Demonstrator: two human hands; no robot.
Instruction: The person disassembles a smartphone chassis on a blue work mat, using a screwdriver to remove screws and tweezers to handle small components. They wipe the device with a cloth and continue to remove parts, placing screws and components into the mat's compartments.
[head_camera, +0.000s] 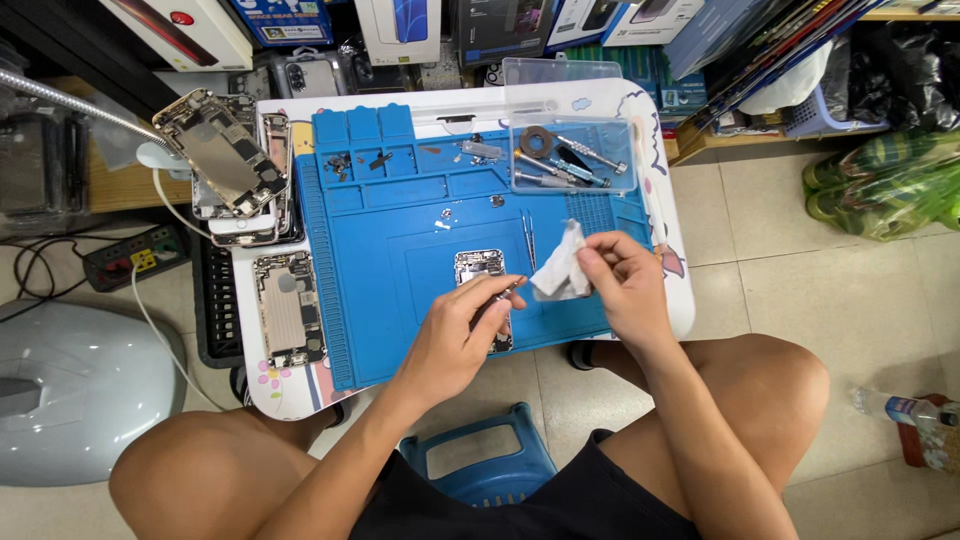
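Left hand (455, 335): grip closed on a thin metal tool (503, 292), its tip over the opened phone; fingers rest on the near part of that phone.
Right hand (622, 285): grip closed, thumb and forefinger pinching a white wipe (562, 268), held just right of the tool tip and just above the mat.
Opened phone (478, 268): lies flat, back open, near the middle of the blue work mat, between the two hands; its near half is hidden by the left hand.
Blue work mat (400, 230): covers most of the small white counter (668, 250); raised compartments along its far edge hold small dark parts.
Tweezers (528, 238): on the mat, just far of the wipe, lying near-to-far.
Clear plastic tray (572, 155): far right corner of the mat, lid up; holds a dark ring-shaped roll and several metal drivers.
Stripped phone frame (288, 308): near left on the counter, just beside the mat's left edge.
Stack of phone frames (235, 165): far left corner of the counter, the top one tilted.
Blue stool (490, 460): on the tiled floor between the person's knees.
Power strip (135, 258): on the floor, left of the counter.
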